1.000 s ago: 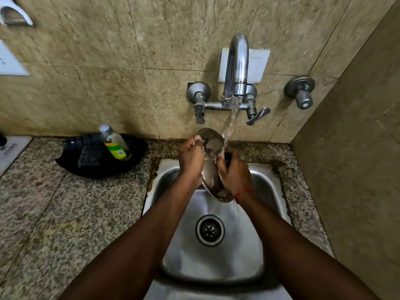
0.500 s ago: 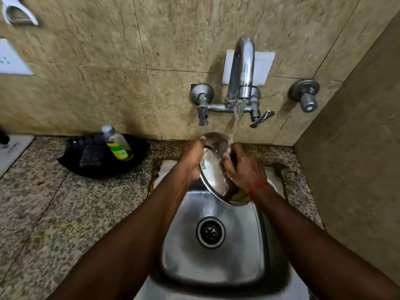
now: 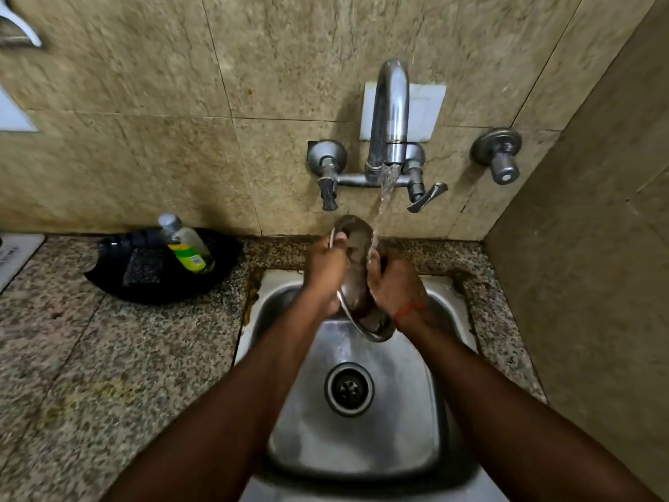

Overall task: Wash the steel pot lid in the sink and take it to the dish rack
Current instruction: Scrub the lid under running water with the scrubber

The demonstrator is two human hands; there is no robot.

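Note:
The steel pot lid (image 3: 356, 280) stands on edge over the back of the steel sink (image 3: 365, 440), under the running water from the tap (image 3: 389, 114). My left hand (image 3: 324, 275) grips the lid's left rim, thumb over the top edge. My right hand (image 3: 392, 288) presses flat against the lid's right face; a red thread circles that wrist. Water strikes the lid near its upper right edge. The lid's handle side is hidden by my right hand.
A black tray (image 3: 119, 280) on the granite counter (image 3: 108, 375) left of the sink holds a dish soap bottle (image 3: 186, 244) and a dark scrub pad (image 3: 144, 269). A second wall valve (image 3: 499, 157) sits right of the tap. The right wall stands close to the sink. No dish rack is in view.
The lid has turned more edge-on between my hands, and my right hand has slid down along its face. The water keeps running.

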